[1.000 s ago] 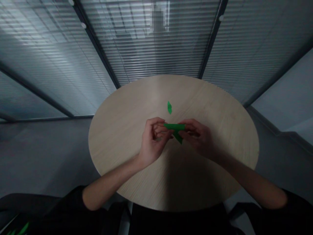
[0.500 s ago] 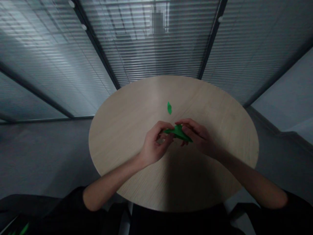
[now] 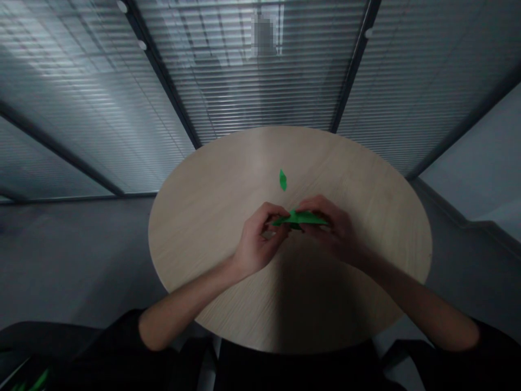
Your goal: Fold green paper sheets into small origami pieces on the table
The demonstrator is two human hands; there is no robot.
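Note:
A green piece of folded paper (image 3: 306, 218) is held between my two hands above the middle of the table. My left hand (image 3: 262, 233) pinches its pointed left end between thumb and fingers. On the other side my right hand (image 3: 331, 228) grips the right part, fingers behind and thumb in front. Part of the paper is hidden by the fingers. Just beyond the hands, a small leaf-shaped green piece (image 3: 283, 180) lies flat on the wood.
The round wooden table (image 3: 195, 179) stands against glass panels with blinds (image 3: 260, 103). A dark chair (image 3: 44, 336) is at the lower left, with something green (image 3: 40, 379) in the corner. A pale wall (image 3: 484, 157) rises on the right.
My right hand has shifted its grip, and the paper's right end has swung up from slanting downward to nearly level. My left hand keeps its hold in about the same place.

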